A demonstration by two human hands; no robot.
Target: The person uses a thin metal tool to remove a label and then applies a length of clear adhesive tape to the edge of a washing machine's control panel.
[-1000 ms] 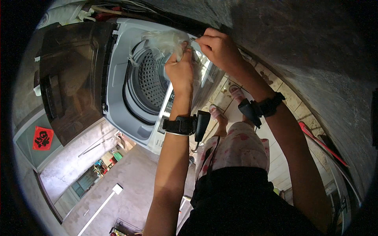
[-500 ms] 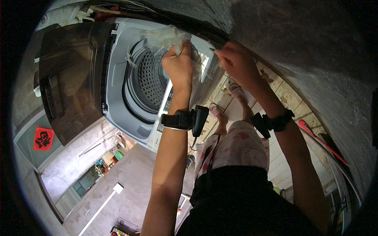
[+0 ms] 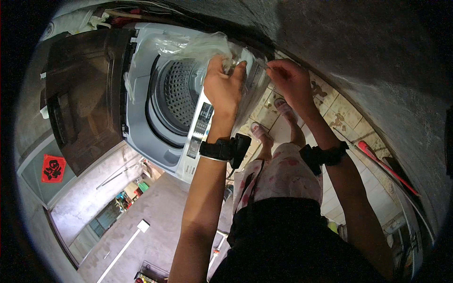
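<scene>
A top-loading washing machine (image 3: pixel 141 113) stands with its dark lid (image 3: pixel 89 99) raised and its perforated steel drum (image 3: pixel 177 89) exposed. Thin clear plastic film (image 3: pixel 188 46) lies crumpled over the far rim and spreads down the front side of the machine. My left hand (image 3: pixel 224 89) is above the control panel (image 3: pixel 202 127), its thumb and fingers closed on bunched film. To its right, past the machine's front edge, my right hand (image 3: pixel 289 80) pinches what looks like the film's stretched edge; its fingertips are partly hidden.
A rough grey wall (image 3: pixel 368 61) rises close on the right. My slippered feet (image 3: pixel 262 132) stand on patterned tiles (image 3: pixel 339 120). A red-handled tool (image 3: pixel 384 165) leans at the right. Left of me are a red paper decoration (image 3: pixel 53 168) and a white pole (image 3: pixel 125 250).
My left hand has shifted slightly right and its thumb has moved out from the fingers. The film is spread wider over the rim. My right hand has moved a little down and right.
</scene>
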